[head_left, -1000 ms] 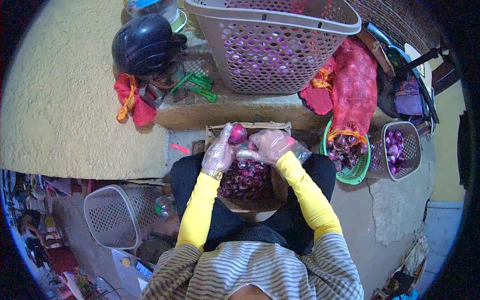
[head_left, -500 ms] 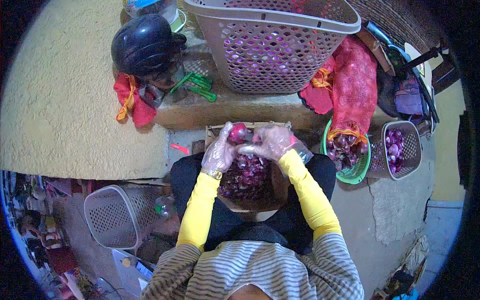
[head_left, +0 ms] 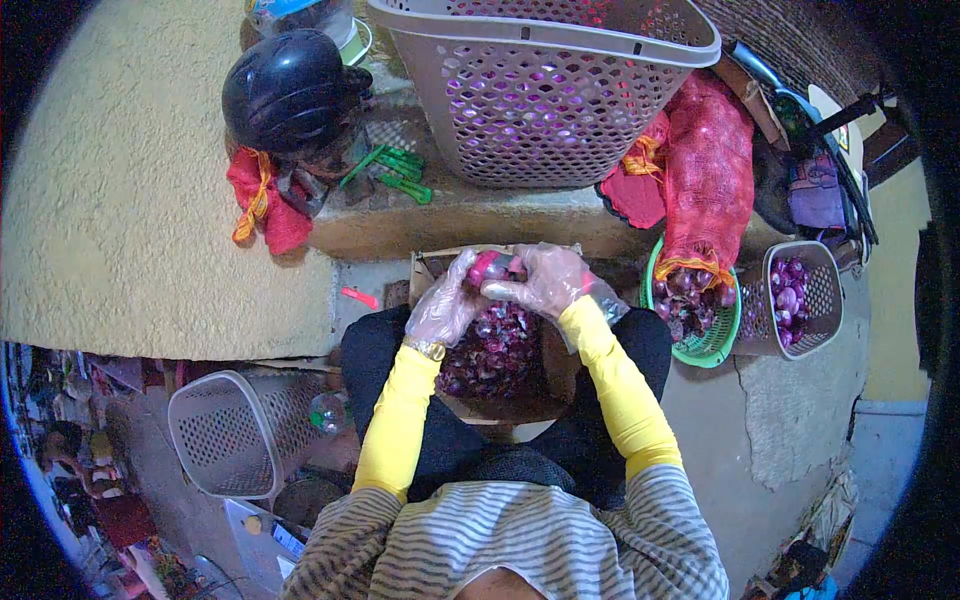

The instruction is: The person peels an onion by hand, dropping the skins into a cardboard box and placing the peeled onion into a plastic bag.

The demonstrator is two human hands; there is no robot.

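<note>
My left hand (head_left: pixel 443 305), in a clear plastic glove, is closed around a red onion (head_left: pixel 490 268). Against the onion's right side rests my gloved right hand (head_left: pixel 548 280), fingers curled and thumb pressed near the onion. Bits of pinkish red show at both sides of that fist, like the handle of a small tool; its blade cannot be made out. Beneath both hands, between my knees, sits a cardboard box (head_left: pixel 560 375) holding a heap of purple onion skins (head_left: pixel 490 350).
A tall beige basket (head_left: pixel 560 110) stands on the ledge ahead. Right are a red mesh sack (head_left: pixel 710 160), a green basket (head_left: pixel 737 325) of onions and another basket (head_left: pixel 835 310) with onions. Left are a black helmet (head_left: pixel 290 90), green-handled tools (head_left: pixel 405 175) and a lying basket (head_left: pixel 225 430).
The right hand has moved slightly left, closer to the onion. The onion has tilted and is now partly covered by the fingers of both hands.
</note>
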